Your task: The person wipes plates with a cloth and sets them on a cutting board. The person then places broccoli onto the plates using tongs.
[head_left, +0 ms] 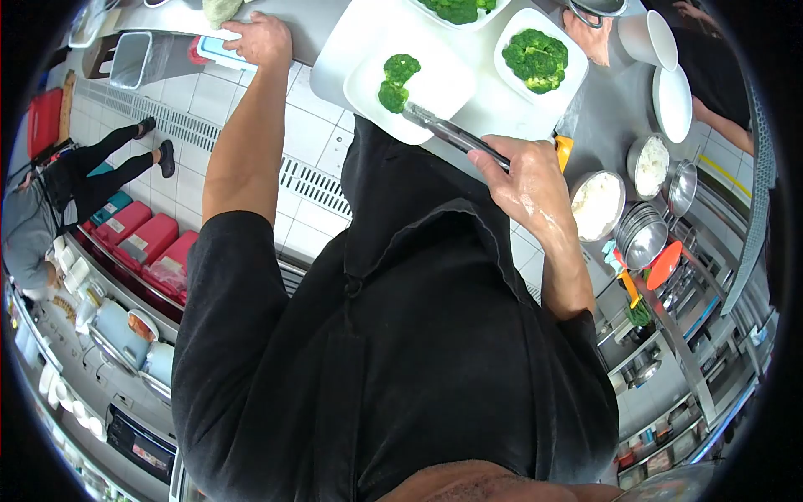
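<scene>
My right hand (pixel 531 184) is wrapped around metal tongs (pixel 456 132). Their tips reach a small group of broccoli florets (pixel 396 84) on a white square plate (pixel 447 99). At the upper left, my left hand (pixel 263 40) rests by the counter's edge with its fingers apart, holding nothing that I can see. Just beyond its fingers lies a pale green lump (pixel 222 10) that I cannot make out. A second white dish (pixel 571 94) holds a larger pile of broccoli (pixel 535 60), and a third dish of broccoli (pixel 456 8) is cut off at the top.
White bowls (pixel 672 105), bowls of white grated-looking food (pixel 596 209) and stacked metal bowls (pixel 644 236) stand to the right. Someone in dark clothing (pixel 711 58) is beyond them. Another person (pixel 88 171) is at far left near red bins (pixel 150 238).
</scene>
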